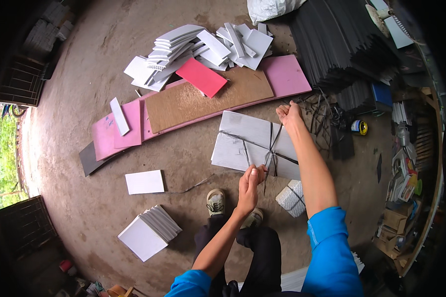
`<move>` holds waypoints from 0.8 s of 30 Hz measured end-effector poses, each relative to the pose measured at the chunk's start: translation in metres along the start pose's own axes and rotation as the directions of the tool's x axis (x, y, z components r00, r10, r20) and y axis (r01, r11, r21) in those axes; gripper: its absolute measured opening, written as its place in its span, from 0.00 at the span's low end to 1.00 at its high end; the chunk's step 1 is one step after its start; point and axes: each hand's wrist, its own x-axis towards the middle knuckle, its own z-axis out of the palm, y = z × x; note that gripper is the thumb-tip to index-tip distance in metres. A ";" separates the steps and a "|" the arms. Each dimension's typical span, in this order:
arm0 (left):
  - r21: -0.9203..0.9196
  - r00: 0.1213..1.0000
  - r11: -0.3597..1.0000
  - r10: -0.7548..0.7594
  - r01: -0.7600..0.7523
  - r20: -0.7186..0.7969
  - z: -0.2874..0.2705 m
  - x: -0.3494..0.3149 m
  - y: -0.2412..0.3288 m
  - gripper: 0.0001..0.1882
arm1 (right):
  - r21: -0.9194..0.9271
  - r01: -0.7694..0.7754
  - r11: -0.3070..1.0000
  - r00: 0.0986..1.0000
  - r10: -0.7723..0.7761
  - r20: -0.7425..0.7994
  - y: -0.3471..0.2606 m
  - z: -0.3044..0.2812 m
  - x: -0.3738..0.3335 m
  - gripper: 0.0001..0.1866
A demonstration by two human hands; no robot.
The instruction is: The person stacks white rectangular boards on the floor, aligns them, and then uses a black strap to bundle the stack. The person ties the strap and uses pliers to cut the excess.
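A flat bundle of white ribbed sheets (250, 128) lies on the floor in front of my feet. Dark cord (271, 151) wraps it both ways and crosses at a knot on its top. My left hand (250, 185) is closed in a pinch on the cord at the bundle's near edge. Over the far right corner, my right hand (290, 117) is a closed fist, raised, with a length of cord running from it to the knot. A loose tail of cord trails left across the floor toward a single white piece (144, 182).
A brown board (208, 101) rests on pink sheets (290, 79), with a red piece (201, 77) and piled white pieces (178, 42) beyond. Black sheets (332, 39) are stacked far right, near tangled cord and a tin (360, 127). White stack (143, 237) and small tied bundle (291, 199) sit nearer.
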 end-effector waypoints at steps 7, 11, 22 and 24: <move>0.345 0.998 0.938 0.014 -0.033 0.058 -0.003 0.027 0.001 0.15 | -0.038 0.350 0.936 0.914 -0.332 0.235 -0.008 0.015 -0.023 0.18; 0.769 0.986 0.626 0.006 -0.133 0.166 0.010 0.036 0.019 0.10 | -0.229 0.473 0.851 0.866 -0.402 0.296 -0.027 -0.004 -0.069 0.16; 0.871 0.991 0.490 0.132 -0.043 -0.026 0.018 0.059 0.027 0.10 | -0.733 0.635 -0.244 0.711 -0.185 0.678 0.021 -0.102 -0.165 0.12; 0.903 0.961 0.419 0.276 -0.092 -0.030 0.013 0.065 0.031 0.10 | -0.787 0.602 -0.132 0.737 -0.286 0.612 0.039 -0.102 -0.163 0.11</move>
